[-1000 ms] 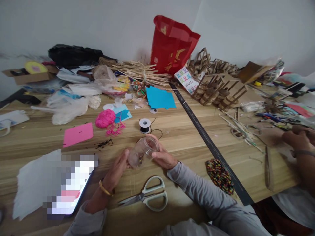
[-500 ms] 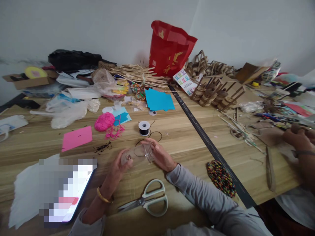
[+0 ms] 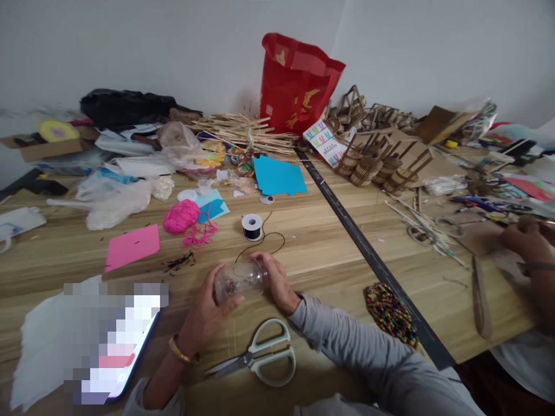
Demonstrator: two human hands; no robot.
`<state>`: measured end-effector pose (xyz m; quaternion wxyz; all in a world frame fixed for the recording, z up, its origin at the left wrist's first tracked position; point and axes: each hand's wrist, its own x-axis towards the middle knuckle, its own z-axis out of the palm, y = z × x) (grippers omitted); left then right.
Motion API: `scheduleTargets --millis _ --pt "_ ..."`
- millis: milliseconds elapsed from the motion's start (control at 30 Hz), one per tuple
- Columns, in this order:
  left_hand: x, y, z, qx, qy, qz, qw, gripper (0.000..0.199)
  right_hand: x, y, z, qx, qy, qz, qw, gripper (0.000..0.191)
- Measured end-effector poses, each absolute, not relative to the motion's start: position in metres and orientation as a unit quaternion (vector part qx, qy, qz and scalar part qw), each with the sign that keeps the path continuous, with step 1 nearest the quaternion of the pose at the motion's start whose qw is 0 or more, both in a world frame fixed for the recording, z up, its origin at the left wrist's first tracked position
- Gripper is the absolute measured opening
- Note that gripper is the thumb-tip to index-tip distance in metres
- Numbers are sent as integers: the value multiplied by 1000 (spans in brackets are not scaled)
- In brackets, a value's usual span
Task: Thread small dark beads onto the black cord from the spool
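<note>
Phone (image 3: 124, 349) lies to your left, well apart from your hands, with a pink card (image 3: 133, 247) and a scatter of black bits (image 3: 180, 262) beyond it. Next along, your left forearm comes up from the near edge, a gold bangle (image 3: 182, 351) at its wrist. Your left hand (image 3: 206, 309) is wrapped around the base end of the clear jar (image 3: 243, 278), fingers curled over the far side and thumb along the near side, gripping it.

The jar is directly in front of you, turned on its side between your palms. Its long axis runs from left to right, the right end a little farther from you. Small coloured beads (image 3: 230, 285) sit inside, gathered toward the base, so they lie close to your left fingers and apart from the neck.

Beyond the jar stands a spool (image 3: 252, 226) with loose black cord (image 3: 277, 234); on your side of it lie the scissors (image 3: 247, 359), touched by neither hand.

Your right hand (image 3: 280, 286) meets the neck end, its fingers reaching over the far side and bent around the glass, so neither hand is nearer: both touch it. You cannot tell whether that palm covers the mouth. Your right forearm slants in from the lower right, with a heap of strung beads (image 3: 390, 315) beyond the sleeve.
</note>
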<state>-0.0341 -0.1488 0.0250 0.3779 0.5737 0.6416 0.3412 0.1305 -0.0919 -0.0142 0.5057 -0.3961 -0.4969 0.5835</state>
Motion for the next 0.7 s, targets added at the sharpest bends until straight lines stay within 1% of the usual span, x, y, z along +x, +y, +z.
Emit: scheduleTargets --millis 100,267,433,700 --pt "-38 -150 26 569 617 342 422 89 129 -92 -14 -386 -476 603 510 39" --pt "-42 -151 30 531 582 351 507 96 129 -96 -13 -358 -465 612 530 36" --pt "-50 -152 34 541 582 345 499 89 126 -106 -14 -349 -435 644 524 38" --pt "-62 -160 34 584 598 326 442 80 124 -115 -20 -357 -460 663 471 41"
